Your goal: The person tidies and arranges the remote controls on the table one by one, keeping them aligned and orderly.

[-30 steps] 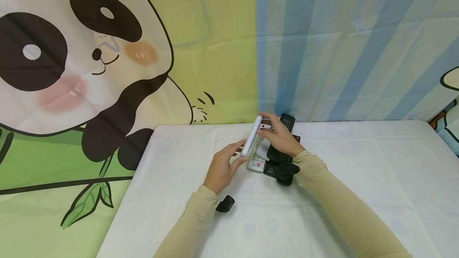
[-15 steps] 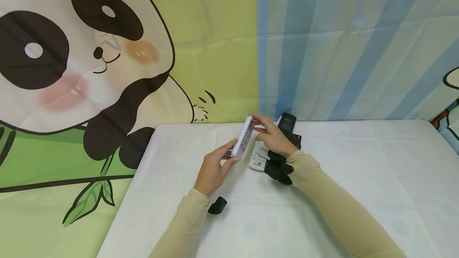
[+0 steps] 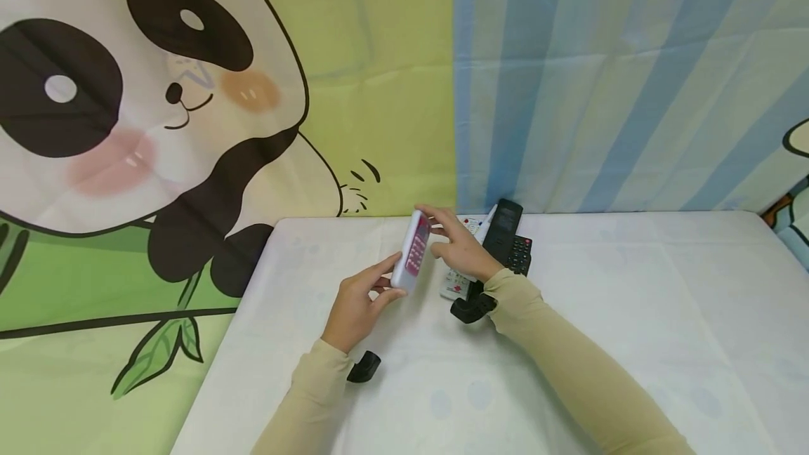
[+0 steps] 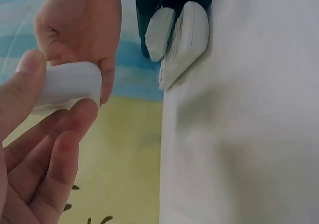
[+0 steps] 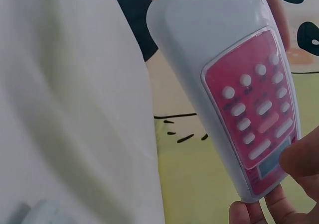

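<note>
A left hand [image 3: 352, 309] pinches the near end of a pink-faced white remote [image 3: 412, 253], tilted above a counter [image 3: 632, 293]; the right hand [image 3: 466, 251] pinches its far end, partly obscuring clustered remotes [image 3: 503, 229]. The right-wrist view reveals a partly covered screen [image 5: 271, 162]; the left-wrist view, only pale casing.

White remote [image 5: 209, 25], pink keypad [image 5: 227, 77], fingers [image 5: 304, 157] pinching lower end
</note>
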`<state>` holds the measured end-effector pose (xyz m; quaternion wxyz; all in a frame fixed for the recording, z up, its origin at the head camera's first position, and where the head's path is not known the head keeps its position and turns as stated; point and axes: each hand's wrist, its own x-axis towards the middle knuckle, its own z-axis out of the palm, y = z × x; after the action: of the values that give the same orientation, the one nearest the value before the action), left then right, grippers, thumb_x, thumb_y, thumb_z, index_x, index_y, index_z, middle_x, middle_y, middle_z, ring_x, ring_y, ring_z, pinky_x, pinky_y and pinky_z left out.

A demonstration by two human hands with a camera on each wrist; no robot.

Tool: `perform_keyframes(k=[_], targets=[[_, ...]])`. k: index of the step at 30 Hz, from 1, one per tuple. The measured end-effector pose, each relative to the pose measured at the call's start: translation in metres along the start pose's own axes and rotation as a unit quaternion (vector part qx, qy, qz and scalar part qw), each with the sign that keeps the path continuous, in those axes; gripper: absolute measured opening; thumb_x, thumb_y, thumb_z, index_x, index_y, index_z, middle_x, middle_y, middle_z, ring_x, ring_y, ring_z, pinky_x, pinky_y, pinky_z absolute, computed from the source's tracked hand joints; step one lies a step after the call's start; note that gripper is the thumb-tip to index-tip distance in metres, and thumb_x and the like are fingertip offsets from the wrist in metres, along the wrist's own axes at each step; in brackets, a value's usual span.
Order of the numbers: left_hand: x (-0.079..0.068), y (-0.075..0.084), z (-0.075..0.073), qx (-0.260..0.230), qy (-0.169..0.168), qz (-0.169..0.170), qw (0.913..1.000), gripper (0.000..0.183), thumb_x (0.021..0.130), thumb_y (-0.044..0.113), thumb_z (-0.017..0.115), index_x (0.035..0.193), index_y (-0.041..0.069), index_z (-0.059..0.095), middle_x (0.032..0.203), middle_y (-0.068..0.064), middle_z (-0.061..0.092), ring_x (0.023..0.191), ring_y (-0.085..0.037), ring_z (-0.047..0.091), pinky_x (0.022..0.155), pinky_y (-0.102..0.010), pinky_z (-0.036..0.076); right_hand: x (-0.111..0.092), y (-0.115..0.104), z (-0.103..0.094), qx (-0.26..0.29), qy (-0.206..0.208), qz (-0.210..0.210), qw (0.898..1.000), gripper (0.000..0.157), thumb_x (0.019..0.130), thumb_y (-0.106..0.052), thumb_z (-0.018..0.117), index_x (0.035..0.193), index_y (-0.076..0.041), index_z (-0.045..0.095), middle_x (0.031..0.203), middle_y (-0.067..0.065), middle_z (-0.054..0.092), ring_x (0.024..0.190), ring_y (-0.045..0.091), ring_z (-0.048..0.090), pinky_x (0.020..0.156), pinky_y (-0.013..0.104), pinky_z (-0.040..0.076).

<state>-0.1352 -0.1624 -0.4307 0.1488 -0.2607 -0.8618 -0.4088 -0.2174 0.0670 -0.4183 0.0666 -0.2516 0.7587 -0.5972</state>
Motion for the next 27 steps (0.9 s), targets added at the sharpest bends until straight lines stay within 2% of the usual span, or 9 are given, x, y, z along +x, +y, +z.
perform_keyframes(k=[8, 12, 17, 25, 27], targets=[[-0.009, -0.007, -0.019, 0.017, -0.007, -0.004, 0.9998, 0.065, 0.08, 0.015, 0.083, 0.142, 0.016, 0.06, 0.111, -0.008, 0.074, 0.082, -0.01, 0.07, 0.068, -0.026, 0.058, 0.002, -0.004, 0.015, 0.013, 0.016, 0.009, 1.0, 0.073, 0.083, 0.007, 0.047, 0.153, -0.003, 0.034, 0.151, 0.016, 0.039, 0.136, 0.036, 0.042, 0.113, 0.048, 0.038], [-0.015, -0.01, -0.026, 0.032, -0.009, 0.011, 0.9994, 0.067, 0.077, 0.013, 0.085, 0.139, 0.012, 0.062, 0.106, -0.008, 0.075, 0.079, -0.008, 0.07, 0.062, -0.03, 0.057, 0.003, -0.007, 0.023, 0.007, 0.01, -0.002, 1.0, 0.07, 0.083, 0.008, 0.047, 0.151, -0.001, 0.037, 0.15, 0.017, 0.041, 0.135, 0.037, 0.043, 0.113, 0.046, 0.038], [-0.024, -0.016, -0.033, 0.054, -0.002, 0.042, 0.9977, 0.071, 0.069, 0.008, 0.089, 0.135, 0.006, 0.064, 0.098, -0.005, 0.076, 0.074, -0.006, 0.067, 0.059, -0.033, 0.056, 0.007, -0.006, 0.035, -0.003, 0.002, -0.014, 1.0, 0.065, 0.085, 0.008, 0.049, 0.149, -0.003, 0.041, 0.147, 0.015, 0.044, 0.132, 0.035, 0.047, 0.113, 0.044, 0.038], [-0.036, -0.026, -0.045, 0.093, 0.011, 0.061, 0.9937, 0.072, 0.064, 0.011, 0.091, 0.132, 0.005, 0.066, 0.096, -0.003, 0.075, 0.071, -0.004, 0.063, 0.061, -0.024, 0.054, 0.012, -0.007, 0.05, -0.006, 0.002, -0.005, 1.0, 0.064, 0.085, 0.006, 0.053, 0.148, -0.007, 0.047, 0.145, 0.011, 0.047, 0.127, 0.029, 0.051, 0.111, 0.038, 0.041], [-0.039, -0.029, -0.047, 0.099, 0.011, 0.064, 0.993, 0.072, 0.065, 0.011, 0.092, 0.132, 0.005, 0.066, 0.096, -0.002, 0.075, 0.07, -0.004, 0.062, 0.059, -0.025, 0.054, 0.013, -0.006, 0.053, -0.007, 0.003, -0.003, 1.0, 0.064, 0.084, 0.006, 0.054, 0.147, -0.008, 0.049, 0.145, 0.011, 0.047, 0.126, 0.028, 0.052, 0.111, 0.037, 0.041]])
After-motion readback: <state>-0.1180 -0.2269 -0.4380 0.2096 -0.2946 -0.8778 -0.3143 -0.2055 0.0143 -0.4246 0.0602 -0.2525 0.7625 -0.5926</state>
